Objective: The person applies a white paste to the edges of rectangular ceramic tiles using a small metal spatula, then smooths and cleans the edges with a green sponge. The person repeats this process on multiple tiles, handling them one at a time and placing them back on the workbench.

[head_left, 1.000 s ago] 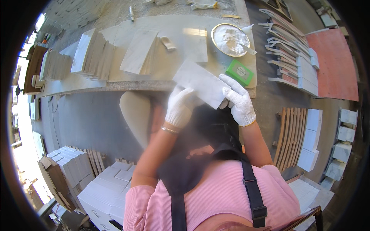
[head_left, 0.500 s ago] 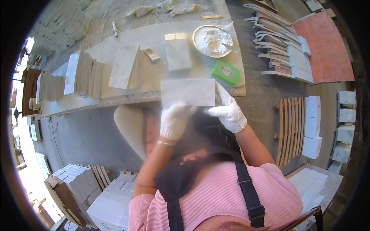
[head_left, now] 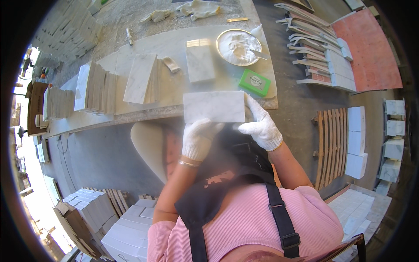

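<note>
A white marble tile (head_left: 214,107) with faint grey veins is held up at the table's near edge, its broad face showing. My left hand (head_left: 197,139), in a white knit glove, grips its lower left edge. At the tile's right end, my right hand (head_left: 261,126), gloved alike, closes on the side and lower corner. Fingers behind the tile are hidden. Just beyond it lie a green hand pad (head_left: 254,83) and a stack of marble tiles (head_left: 200,63). A round tub of white paste (head_left: 238,46) stands behind the pad, with a putty knife (head_left: 259,54) in it.
Leaning tiles (head_left: 139,78) and a larger tile row (head_left: 94,87) stand left on the stone-topped table (head_left: 170,102). A small cloth (head_left: 171,64) lies between stacks. Gloves (head_left: 198,8) lie at the back. Right on the floor is a wooden pallet (head_left: 330,146); white boxes (head_left: 131,233) stand lower left.
The held tile and both hands sit very slightly lower and to the right in the picture. My grip looks the same, and the things on the table keep their places.
</note>
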Demonstrator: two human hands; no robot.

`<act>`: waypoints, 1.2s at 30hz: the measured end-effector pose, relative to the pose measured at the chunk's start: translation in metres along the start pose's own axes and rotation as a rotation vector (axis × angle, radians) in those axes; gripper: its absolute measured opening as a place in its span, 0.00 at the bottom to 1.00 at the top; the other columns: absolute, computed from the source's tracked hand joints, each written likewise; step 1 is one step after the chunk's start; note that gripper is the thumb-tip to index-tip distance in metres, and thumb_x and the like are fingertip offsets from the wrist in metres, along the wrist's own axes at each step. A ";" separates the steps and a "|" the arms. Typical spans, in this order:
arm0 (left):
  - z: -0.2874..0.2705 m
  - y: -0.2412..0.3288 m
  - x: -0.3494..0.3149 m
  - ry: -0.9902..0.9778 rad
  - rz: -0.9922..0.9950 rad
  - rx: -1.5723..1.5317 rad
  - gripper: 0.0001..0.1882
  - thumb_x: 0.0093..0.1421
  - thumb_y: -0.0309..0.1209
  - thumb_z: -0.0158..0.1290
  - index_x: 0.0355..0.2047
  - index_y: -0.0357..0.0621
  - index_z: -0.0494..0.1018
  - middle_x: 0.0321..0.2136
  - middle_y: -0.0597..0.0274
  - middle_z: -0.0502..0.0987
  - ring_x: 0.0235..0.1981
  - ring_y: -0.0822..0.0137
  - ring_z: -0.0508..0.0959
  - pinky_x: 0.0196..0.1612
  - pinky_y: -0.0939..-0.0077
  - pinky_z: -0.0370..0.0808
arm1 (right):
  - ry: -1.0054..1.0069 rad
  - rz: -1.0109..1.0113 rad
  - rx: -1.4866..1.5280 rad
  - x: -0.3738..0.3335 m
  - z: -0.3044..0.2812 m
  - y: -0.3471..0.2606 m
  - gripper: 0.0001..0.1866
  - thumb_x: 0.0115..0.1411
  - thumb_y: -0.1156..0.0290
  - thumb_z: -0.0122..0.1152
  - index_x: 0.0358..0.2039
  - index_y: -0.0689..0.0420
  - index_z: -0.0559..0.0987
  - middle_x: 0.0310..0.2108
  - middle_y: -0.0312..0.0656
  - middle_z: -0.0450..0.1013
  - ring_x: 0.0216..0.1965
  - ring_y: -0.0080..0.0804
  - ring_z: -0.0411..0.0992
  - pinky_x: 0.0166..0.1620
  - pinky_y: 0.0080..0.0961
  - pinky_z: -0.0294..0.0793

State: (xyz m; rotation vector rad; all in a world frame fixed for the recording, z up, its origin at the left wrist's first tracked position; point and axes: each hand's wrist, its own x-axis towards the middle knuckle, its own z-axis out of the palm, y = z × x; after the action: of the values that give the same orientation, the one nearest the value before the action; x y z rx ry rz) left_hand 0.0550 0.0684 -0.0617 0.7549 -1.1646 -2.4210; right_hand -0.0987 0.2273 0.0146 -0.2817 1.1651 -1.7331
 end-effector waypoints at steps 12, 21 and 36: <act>0.004 0.011 -0.008 -0.207 -0.342 -0.507 0.27 0.66 0.41 0.55 0.62 0.42 0.69 0.56 0.52 0.76 0.53 0.55 0.80 0.48 0.56 0.81 | -0.026 -0.549 -0.870 0.007 -0.029 -0.017 0.17 0.51 0.79 0.79 0.41 0.60 0.83 0.40 0.41 0.81 0.42 0.28 0.79 0.48 0.27 0.78; 0.004 0.020 -0.011 -0.201 -0.438 0.195 0.37 0.71 0.63 0.46 0.51 0.34 0.74 0.41 0.45 0.83 0.39 0.52 0.86 0.38 0.63 0.84 | 0.330 -0.250 -0.522 -0.007 -0.011 -0.035 0.13 0.62 0.67 0.75 0.36 0.59 0.79 0.25 0.34 0.74 0.22 0.18 0.70 0.26 0.17 0.68; -0.001 0.028 -0.015 -0.163 -0.364 0.472 0.30 0.72 0.55 0.51 0.40 0.35 0.81 0.34 0.59 0.83 0.33 0.68 0.81 0.40 0.73 0.78 | 0.448 -0.026 -0.331 -0.006 -0.004 -0.039 0.11 0.64 0.65 0.71 0.34 0.57 0.78 0.16 0.32 0.70 0.15 0.18 0.65 0.19 0.18 0.61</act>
State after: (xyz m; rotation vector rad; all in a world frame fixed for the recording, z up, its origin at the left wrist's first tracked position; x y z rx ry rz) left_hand 0.0698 0.0594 -0.0354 0.9926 -1.8442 -2.5567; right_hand -0.1221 0.2364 0.0456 -0.1055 1.7868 -1.6674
